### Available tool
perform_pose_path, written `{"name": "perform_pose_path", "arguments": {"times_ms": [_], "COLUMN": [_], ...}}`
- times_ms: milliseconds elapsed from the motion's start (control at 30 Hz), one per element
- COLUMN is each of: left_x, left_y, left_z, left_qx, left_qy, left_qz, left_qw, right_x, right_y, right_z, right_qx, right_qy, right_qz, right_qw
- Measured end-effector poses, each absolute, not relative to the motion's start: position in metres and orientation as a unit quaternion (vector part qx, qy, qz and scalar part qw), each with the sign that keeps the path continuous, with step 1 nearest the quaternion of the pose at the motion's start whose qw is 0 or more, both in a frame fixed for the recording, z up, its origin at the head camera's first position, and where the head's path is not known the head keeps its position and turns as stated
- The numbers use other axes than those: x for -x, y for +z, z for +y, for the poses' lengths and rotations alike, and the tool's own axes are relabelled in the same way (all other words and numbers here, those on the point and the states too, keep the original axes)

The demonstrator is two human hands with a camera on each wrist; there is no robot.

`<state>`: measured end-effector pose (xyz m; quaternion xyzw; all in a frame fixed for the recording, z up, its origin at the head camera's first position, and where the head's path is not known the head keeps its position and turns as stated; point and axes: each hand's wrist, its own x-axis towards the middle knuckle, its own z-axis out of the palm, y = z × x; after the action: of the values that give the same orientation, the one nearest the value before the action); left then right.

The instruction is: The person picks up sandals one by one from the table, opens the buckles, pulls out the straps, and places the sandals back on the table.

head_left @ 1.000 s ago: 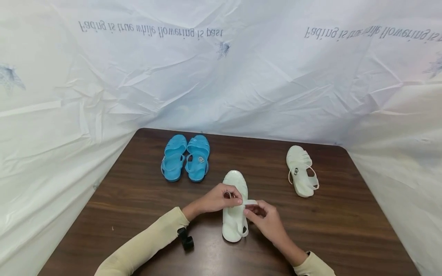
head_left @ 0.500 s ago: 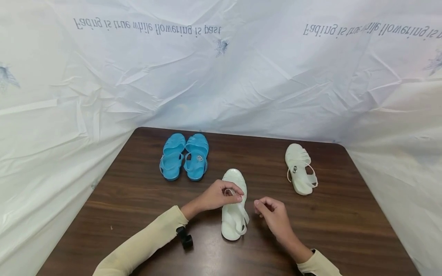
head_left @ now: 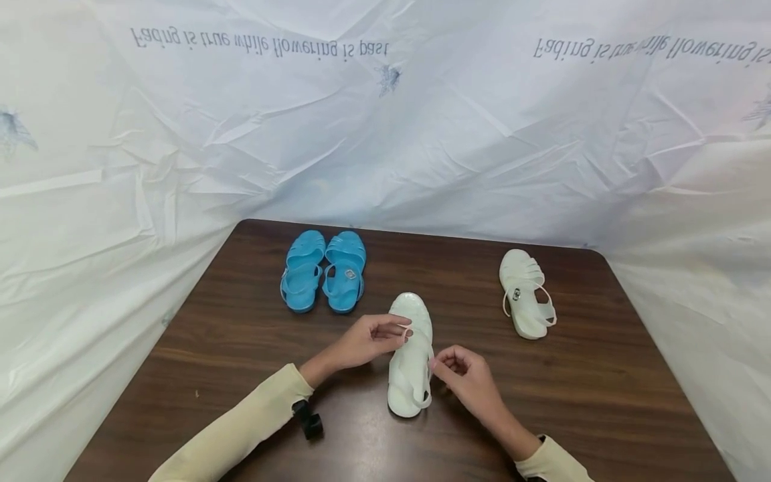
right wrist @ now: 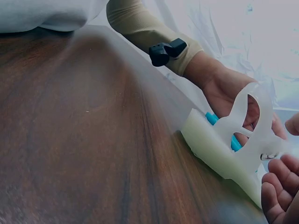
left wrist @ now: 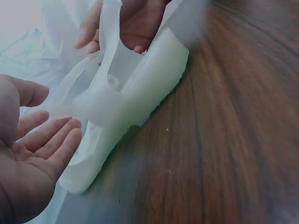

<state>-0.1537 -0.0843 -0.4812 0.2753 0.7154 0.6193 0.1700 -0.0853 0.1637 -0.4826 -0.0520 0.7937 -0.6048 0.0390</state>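
Note:
A white sandal (head_left: 410, 385) lies toe away in front of me, its side straps raised in the left wrist view. My left hand (head_left: 367, 340) reaches over the sandal's left side. In the left wrist view this left hand (left wrist: 35, 140) has thumb and fingers spread apart beside a strap (left wrist: 110, 49). My right hand (head_left: 468, 376) is at the sandal's right edge, fingers loosely bent. In the right wrist view the right hand (right wrist: 281, 186) has its thumb apart from its fingers, close to a small metal buckle (right wrist: 268, 156). Whether fingertips touch the strap is hard to tell.
A second white sandal (head_left: 529, 318) stands at the right rear. Two blue sandals (head_left: 299, 288) stand side by side at the left rear of the dark wooden table (head_left: 602, 402). Printed white sheeting (head_left: 452, 147) hangs round it. A black device (head_left: 309, 420) sits on my left wrist.
My right hand let go of the white strap, drew back right, then came in again to the sandal's edge. My left hand shifted slightly left, its fingers spreading.

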Motion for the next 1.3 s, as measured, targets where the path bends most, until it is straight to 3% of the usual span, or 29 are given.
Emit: {"name": "perform_pose_path", "arguments": {"times_ms": [733,1033,1300], "left_x": [0.137,0.129,0.117], "left_y": [-0.494,-0.496,-0.495], "left_z": [-0.100,-0.100,-0.099], "left_qx": [-0.244,-0.227,-0.208], "left_qy": [0.584,0.587,0.563], "left_qz": [0.753,0.756,0.782], "left_qw": [0.179,0.180,0.172], "right_x": [0.091,0.087,0.086], "right_y": [-0.488,-0.481,-0.480], "right_z": [0.166,0.159,0.155], "right_qx": [0.010,0.060,0.078], "right_qy": [-0.554,-0.479,-0.437], "right_qz": [0.830,0.875,0.895], "right_qw": [0.058,0.024,0.034]}}
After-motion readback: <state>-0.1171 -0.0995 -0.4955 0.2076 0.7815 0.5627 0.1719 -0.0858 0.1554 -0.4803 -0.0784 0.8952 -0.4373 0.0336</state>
